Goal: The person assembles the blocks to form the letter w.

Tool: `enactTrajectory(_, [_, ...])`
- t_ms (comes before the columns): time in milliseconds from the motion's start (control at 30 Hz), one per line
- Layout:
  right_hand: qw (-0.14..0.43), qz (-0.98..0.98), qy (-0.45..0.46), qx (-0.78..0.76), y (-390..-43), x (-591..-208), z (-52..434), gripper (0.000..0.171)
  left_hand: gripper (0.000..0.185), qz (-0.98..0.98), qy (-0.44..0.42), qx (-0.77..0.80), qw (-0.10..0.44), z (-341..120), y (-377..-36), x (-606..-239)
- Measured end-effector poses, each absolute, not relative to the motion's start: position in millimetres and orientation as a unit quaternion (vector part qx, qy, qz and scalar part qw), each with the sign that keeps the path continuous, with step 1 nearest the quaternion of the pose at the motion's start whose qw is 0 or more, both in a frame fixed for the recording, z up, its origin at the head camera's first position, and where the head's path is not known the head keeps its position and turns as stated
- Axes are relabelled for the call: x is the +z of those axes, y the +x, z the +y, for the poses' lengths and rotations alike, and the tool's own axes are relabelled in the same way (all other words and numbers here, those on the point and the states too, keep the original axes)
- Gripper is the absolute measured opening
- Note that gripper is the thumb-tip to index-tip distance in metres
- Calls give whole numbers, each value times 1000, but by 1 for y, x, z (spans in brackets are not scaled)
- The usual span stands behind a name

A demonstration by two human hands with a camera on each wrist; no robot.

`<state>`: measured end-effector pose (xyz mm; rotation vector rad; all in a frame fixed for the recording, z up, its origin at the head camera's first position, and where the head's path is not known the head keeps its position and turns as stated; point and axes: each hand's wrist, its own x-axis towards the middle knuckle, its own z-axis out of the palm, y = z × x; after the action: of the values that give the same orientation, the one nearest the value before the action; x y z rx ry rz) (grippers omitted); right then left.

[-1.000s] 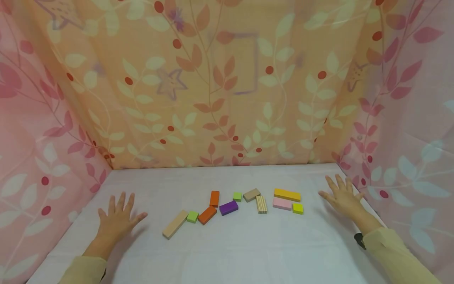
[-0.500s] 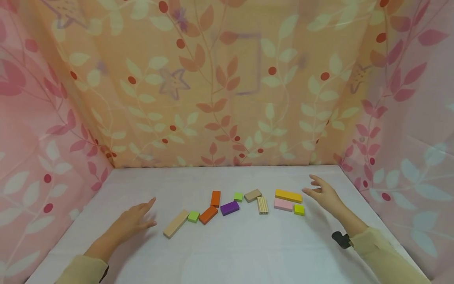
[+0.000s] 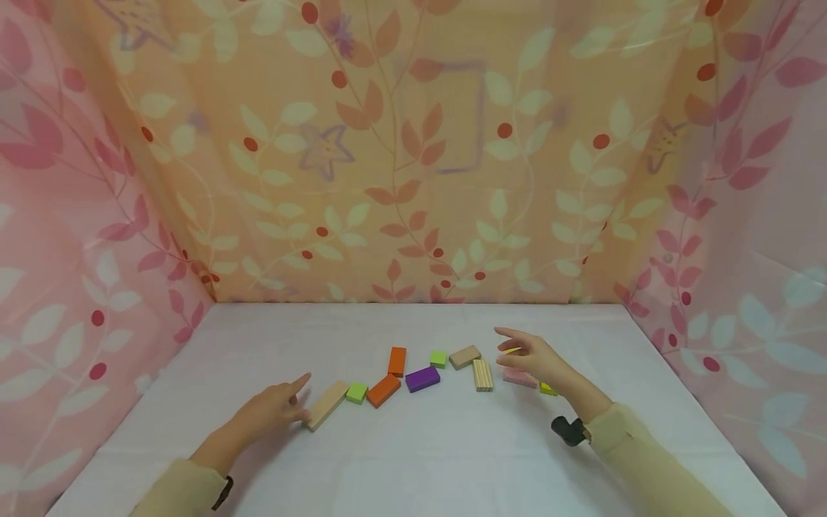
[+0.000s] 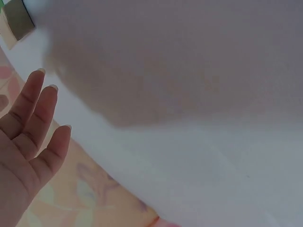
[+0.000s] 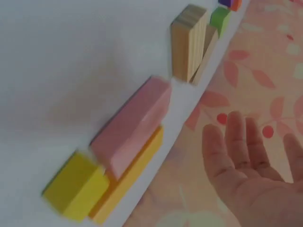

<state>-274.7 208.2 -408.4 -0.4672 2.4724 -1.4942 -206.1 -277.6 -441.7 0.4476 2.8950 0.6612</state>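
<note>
A person's left hand (image 3: pixel 274 409), fingers straight and holding nothing, lies on the white surface (image 3: pixel 413 459) with its fingertips just beside the long pale wooden block (image 3: pixel 326 405). The right hand (image 3: pixel 539 359), grip wide and empty, hovers over the flat pink wooden block (image 5: pixel 135 125), which lies against a long orange-yellow block (image 5: pixel 132 177) and a small yellow cube (image 5: pixel 75 187). Farther from the pink block stands a striped wooden block (image 5: pixel 187 42).
</note>
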Motion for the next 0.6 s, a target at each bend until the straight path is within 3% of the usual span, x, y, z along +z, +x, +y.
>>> enactTrajectory(333, [186,818,-268,-474,-291,-422,145,54,73,958,115,248,89,-264,-206,-444])
enactTrajectory(600, [176,856,-318,-369,-303,-432,96,52,68,950,126,262,114,-262,-205,-444])
